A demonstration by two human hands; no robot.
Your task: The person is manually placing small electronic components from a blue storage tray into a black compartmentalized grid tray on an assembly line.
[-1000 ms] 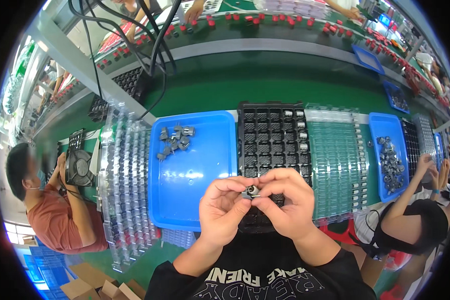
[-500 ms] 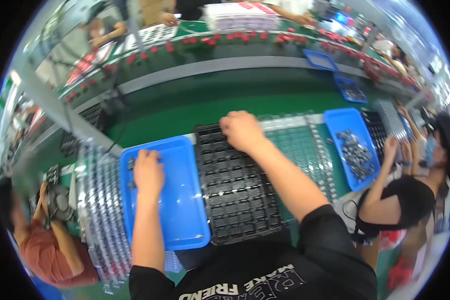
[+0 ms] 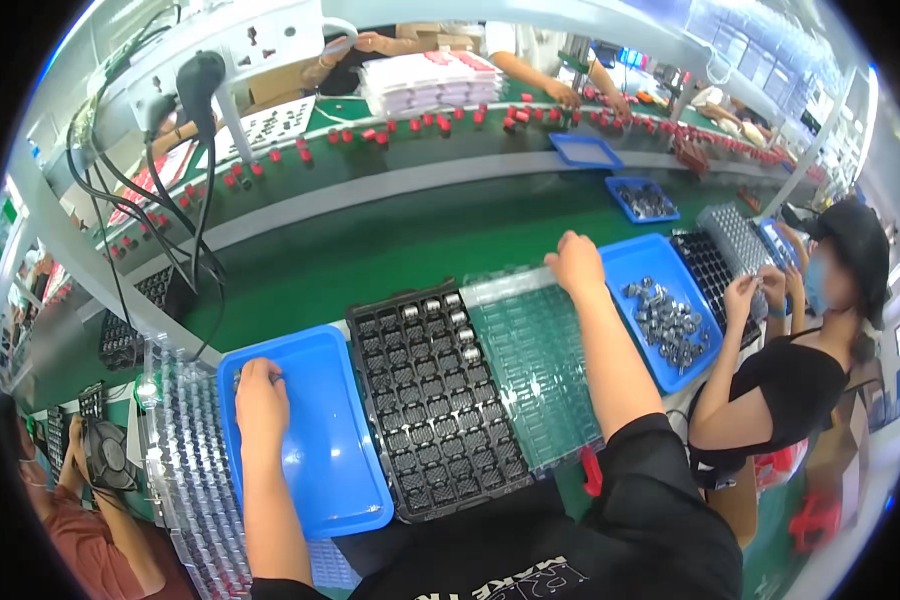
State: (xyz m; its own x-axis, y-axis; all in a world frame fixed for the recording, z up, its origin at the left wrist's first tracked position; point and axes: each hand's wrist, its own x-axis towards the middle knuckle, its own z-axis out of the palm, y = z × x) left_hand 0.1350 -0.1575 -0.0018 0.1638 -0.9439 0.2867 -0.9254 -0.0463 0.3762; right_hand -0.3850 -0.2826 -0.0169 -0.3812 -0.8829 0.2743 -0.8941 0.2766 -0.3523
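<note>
My left hand (image 3: 262,398) is inside the far left part of a blue tray (image 3: 322,440). Its fingers are curled together, and whatever they hold is mostly hidden. To the right stands a black compartment tray (image 3: 435,420); several silver cylindrical parts (image 3: 464,336) sit in its far right cells, while most other cells look bare. My right hand (image 3: 578,264) hovers by the far right corner of a clear plastic tray (image 3: 535,380), thumb and forefinger apart, with nothing visible between them. Just beyond it, a second blue tray (image 3: 625,262) holds many loose silver parts (image 3: 670,320).
Stacked clear trays (image 3: 185,450) stand left. A metal post (image 3: 120,280) and hanging black cables (image 3: 205,180) rise at far left. Beyond the green belt (image 3: 370,255), red parts line another belt. A co-worker (image 3: 770,390) handles small parts at right; another (image 3: 95,530) sits at left.
My right hand has moved from the black tray's far edge rightward past the clear tray, uncovering silver parts in the cells. My left hand stays in the blue tray. The view has shifted.
</note>
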